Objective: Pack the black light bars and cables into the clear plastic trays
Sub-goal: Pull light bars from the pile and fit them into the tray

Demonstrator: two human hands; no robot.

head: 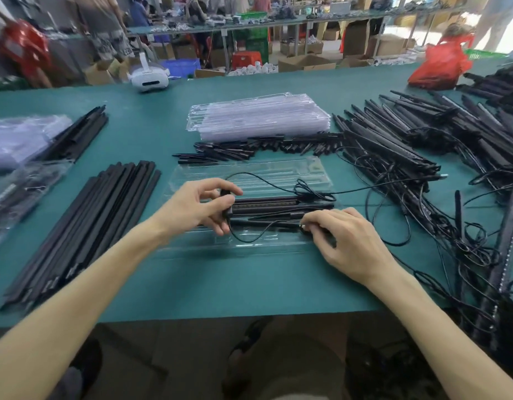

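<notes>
An open clear plastic tray (249, 168) lies on the green table in front of me. Black light bars (278, 204) rest in its middle grooves. A thin black cable (261, 180) loops over the tray and runs off to the right. My left hand (197, 206) pinches a small black cable part at the bars' left end. My right hand (344, 238) pinches the cable's plug at the tray's near right side.
A stack of clear trays (258, 116) sits behind. Small black pieces (249, 148) lie in front of it. Long black strips (85, 220) lie at left, and a tangled heap of bars with cables (422, 145) fills the right. A white headset (148, 76) stands far back.
</notes>
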